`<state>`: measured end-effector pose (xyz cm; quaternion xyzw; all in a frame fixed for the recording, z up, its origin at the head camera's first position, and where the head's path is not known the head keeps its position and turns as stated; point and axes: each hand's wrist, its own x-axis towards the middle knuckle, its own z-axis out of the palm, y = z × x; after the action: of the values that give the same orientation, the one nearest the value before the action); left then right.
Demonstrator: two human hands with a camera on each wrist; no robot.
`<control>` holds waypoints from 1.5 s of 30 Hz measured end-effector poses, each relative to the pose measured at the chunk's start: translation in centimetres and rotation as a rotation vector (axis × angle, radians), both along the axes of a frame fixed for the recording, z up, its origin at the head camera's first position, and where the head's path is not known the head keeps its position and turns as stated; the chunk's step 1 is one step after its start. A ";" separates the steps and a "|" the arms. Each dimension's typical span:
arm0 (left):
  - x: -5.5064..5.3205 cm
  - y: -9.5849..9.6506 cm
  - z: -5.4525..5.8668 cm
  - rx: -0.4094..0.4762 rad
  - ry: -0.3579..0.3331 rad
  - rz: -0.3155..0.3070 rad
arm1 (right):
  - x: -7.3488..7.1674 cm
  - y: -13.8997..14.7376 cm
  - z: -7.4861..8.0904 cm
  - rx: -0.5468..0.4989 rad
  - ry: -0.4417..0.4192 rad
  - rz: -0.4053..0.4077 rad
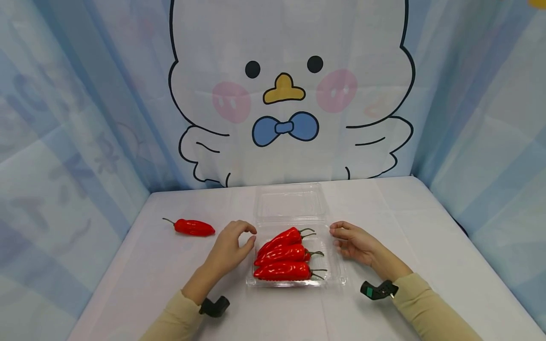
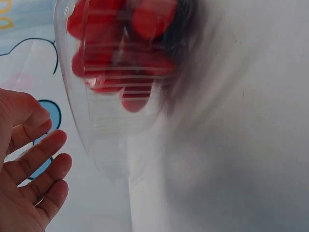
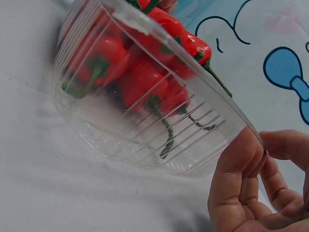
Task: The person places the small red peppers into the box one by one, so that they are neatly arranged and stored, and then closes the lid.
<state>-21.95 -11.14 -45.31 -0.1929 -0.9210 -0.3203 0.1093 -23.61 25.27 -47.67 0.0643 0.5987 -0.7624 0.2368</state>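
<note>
A clear plastic clamshell box (image 1: 334, 265) stands on the table with its lid (image 1: 290, 201) folded open toward the back. Several red chili peppers (image 1: 283, 271) with green stems lie piled in it, also visible through the ribbed wall in both wrist views. At the box's right rim, my right hand (image 1: 356, 244) pinches the edge between thumb and fingers (image 3: 236, 169). My left hand (image 1: 230, 248) hovers by the left side, fingers loosely bent and apart from the box in the left wrist view. Another red pepper (image 1: 194, 227) lies alone on the table, left of that hand.
A white cloth covers the table (image 1: 426, 237). Behind it hangs a curtain (image 1: 290, 156) with a cartoon bird, and blue-white curtains close both sides. A black wrist camera (image 1: 214, 307) sits at the left wrist, another black camera (image 1: 377, 290) at the right.
</note>
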 end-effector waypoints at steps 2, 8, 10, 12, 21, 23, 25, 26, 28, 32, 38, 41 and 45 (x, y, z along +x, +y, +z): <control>-0.2 -0.3 0.1 -0.001 -0.001 0.013 | 0.0 -0.1 -0.1 -0.002 0.000 -0.001; -0.8 -1.5 0.2 -0.019 -0.020 0.061 | 0.0 0.0 -0.1 0.003 0.001 -0.005; -1.1 -1.9 0.1 -0.028 -0.022 0.072 | 0.0 0.1 -0.1 0.001 0.006 -0.001; -1.5 -2.4 0.0 -0.038 -0.022 0.083 | 0.0 0.1 -0.1 -0.001 0.010 0.003; -2.8 -4.4 -0.3 -0.100 -0.036 0.113 | 0.0 0.1 -0.2 0.000 0.004 -0.003; -3.1 -4.9 -0.4 -0.115 -0.043 0.127 | 0.0 0.1 -0.2 0.000 0.005 -0.003; -3.5 -5.4 -0.5 -0.129 -0.052 0.141 | 0.0 0.1 -0.2 -0.002 0.005 -0.004; -3.6 -5.6 -0.5 -0.132 -0.061 0.149 | 0.0 0.1 -0.2 -0.002 0.005 -0.005; -3.9 -6.1 -0.6 -0.149 -0.075 0.163 | 0.0 0.1 -0.2 0.000 0.001 -0.007; -4.4 -7.0 -0.6 -0.164 -0.113 0.211 | 0.0 0.1 -0.1 0.007 -0.003 -0.009; -5.1 -8.5 -0.3 -0.164 -0.136 0.310 | 0.0 0.1 -0.1 0.005 -0.002 -0.006; -5.3 -9.0 -0.2 -0.188 -0.125 0.356 | 0.0 0.1 -0.1 0.002 -0.003 -0.006; -5.6 -9.7 -0.3 -0.258 -0.101 0.413 | 0.0 0.1 -0.1 0.000 -0.004 -0.003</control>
<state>-27.51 -20.83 -45.61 0.0032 -0.9785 -0.1800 0.1007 -23.58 25.38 -47.74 0.0666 0.5982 -0.7626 0.2369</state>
